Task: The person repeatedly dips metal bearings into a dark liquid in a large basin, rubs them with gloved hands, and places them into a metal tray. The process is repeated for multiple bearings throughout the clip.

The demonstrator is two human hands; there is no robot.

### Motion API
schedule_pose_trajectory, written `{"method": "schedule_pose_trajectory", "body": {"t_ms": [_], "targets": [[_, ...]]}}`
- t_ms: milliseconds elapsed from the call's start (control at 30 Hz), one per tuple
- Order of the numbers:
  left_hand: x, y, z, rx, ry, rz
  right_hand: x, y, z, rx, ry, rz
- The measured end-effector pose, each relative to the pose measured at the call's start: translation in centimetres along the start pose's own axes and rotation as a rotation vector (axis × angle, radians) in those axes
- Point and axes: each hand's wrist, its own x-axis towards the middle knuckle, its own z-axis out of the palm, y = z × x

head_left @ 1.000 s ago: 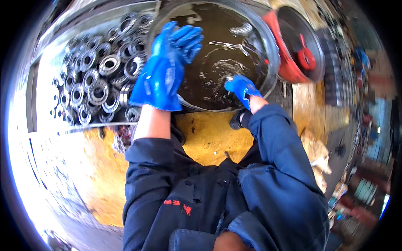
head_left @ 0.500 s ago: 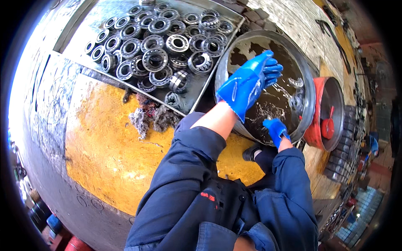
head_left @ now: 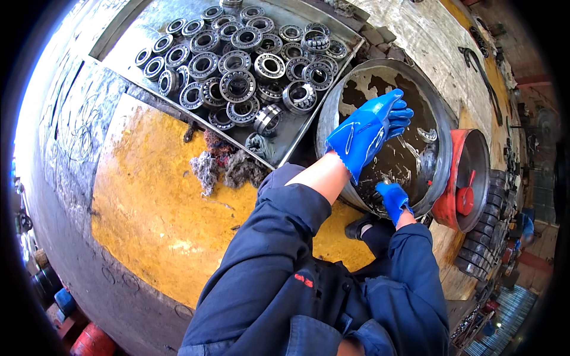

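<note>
Both hands wear blue rubber gloves over a round metal tub [head_left: 325, 121] of dark, murky liquid. My left hand [head_left: 368, 130] is raised above the tub, back of the glove upward. Its fingers are slightly bent and apart, and nothing shows in them; the palm is hidden. Lower down, at the near right side of the tub, my right hand [head_left: 393, 200] has its fingers closed at the liquid's surface. A small pale shape shows by its fingertips, too unclear to name. A shiny, partly sunk bearing ring [head_left: 426, 135] lies by the tub's right wall.
A metal tray [head_left: 237, 141] at the back left carries many roller bearings [head_left: 237, 86]. Grey rags [head_left: 243, 169] lie on the yellow floor by its near edge. Right of the tub stands a red drum [head_left: 457, 178] with a red object inside, beside dark stacked rings [head_left: 482, 237].
The whole view has shifted slightly, so tray and tub appear a little farther right and lower. Both hands keep nearly the same pose over the tub.
</note>
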Motion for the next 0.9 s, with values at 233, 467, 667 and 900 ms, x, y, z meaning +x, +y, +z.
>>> {"method": "schedule_pose_trajectory", "body": {"t_ms": [233,467,667,900], "targets": [[0.8,0.2,-0.1,-0.035,-0.023,-0.058,0.3,-2.7,0.4,-1.050,0.125,-0.688],[0.2,-0.4,0.8,-0.011,-0.049,0.007,3.4,4.2,0.6,-0.076,0.035,-0.085],[0.2,-0.1,0.2,-0.032,-0.052,0.011,-0.1,-4.1,0.3,-1.174,0.082,-0.659],[0.7,-0.5,1.9,-0.002,-0.068,-0.036,4.5,5.2,0.2,-0.135,0.034,-0.134]]}}
